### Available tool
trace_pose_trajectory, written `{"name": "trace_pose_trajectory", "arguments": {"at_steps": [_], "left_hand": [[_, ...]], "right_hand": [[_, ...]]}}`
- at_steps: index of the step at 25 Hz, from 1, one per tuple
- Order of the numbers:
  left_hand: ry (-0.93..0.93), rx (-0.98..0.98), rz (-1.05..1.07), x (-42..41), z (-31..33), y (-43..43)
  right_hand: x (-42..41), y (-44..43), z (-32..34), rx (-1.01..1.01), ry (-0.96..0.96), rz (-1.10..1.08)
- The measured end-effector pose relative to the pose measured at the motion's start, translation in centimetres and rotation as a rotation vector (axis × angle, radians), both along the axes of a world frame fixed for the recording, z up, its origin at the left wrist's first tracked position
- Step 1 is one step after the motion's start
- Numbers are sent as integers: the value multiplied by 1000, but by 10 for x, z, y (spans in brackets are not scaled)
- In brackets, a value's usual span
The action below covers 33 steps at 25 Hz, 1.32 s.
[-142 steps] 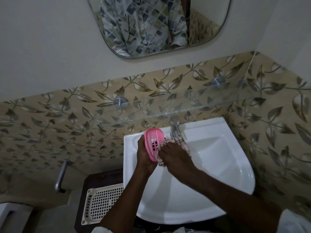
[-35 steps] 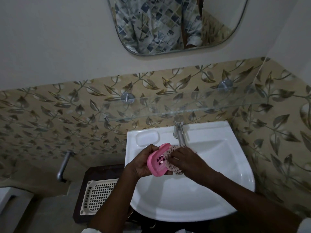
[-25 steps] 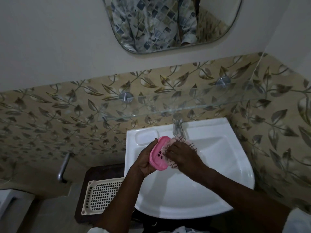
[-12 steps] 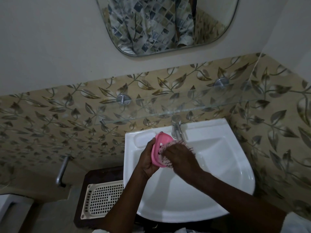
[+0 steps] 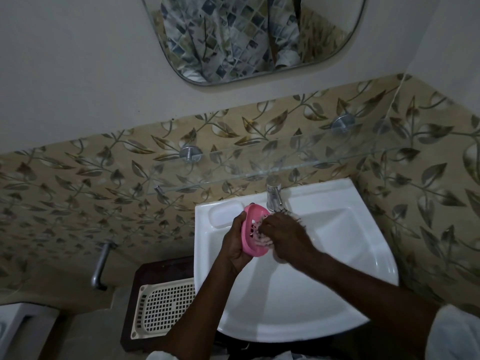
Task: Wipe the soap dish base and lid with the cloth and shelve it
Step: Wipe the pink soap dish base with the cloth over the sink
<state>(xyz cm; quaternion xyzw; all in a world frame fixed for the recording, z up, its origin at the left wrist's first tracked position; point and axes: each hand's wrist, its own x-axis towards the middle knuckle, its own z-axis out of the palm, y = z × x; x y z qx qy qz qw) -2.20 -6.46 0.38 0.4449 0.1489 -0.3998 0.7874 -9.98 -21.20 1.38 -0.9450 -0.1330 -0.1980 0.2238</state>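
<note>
Over the back left of the white basin (image 5: pixel 324 255), my left hand (image 5: pixel 237 245) grips a pink slotted soap dish part (image 5: pixel 250 231), held on edge with its hollow side facing right. My right hand (image 5: pixel 284 236) holds a checked cloth (image 5: pixel 262 239), bunched and mostly hidden under the fingers, and presses it into the hollow of the dish. A frayed edge of the cloth sticks out behind the right hand near the tap. No second dish part is in view. Above the basin, a glass shelf (image 5: pixel 285 168) runs along the tiled wall.
A chrome tap (image 5: pixel 274 194) stands just behind my hands. A moulded soap recess (image 5: pixel 223 215) lies at the basin's back left. A cream perforated tray (image 5: pixel 163 310) sits on a dark stand to the left. A mirror (image 5: pixel 254 35) hangs above.
My right hand has kept rubbing the cloth inside the pink dish. The left hand has tilted and shifted the dish a little between frames, over the same part of the basin.
</note>
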Motion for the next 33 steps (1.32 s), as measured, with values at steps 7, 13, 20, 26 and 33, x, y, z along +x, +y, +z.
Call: {"name": "trace_pose_trajectory", "arguments": {"at_steps": [7,13,20,26,33], "left_hand": [[-22,-4,-61,3,-3,11],[-37,-60,-26,4,6,11],[-248,2,109,-4,-2,7],[-615,120,88,-4,8,7],[-314,125,228,-7,-9,41]], "right_hand": [[2,-23,-1,-183,-147,216],[-1,-2,-10,-98,-221,256],[-15,45,14,463,399,-87],[18,29,36,1736,754,-179],[-3,2,35,1915,736,-204]]}}
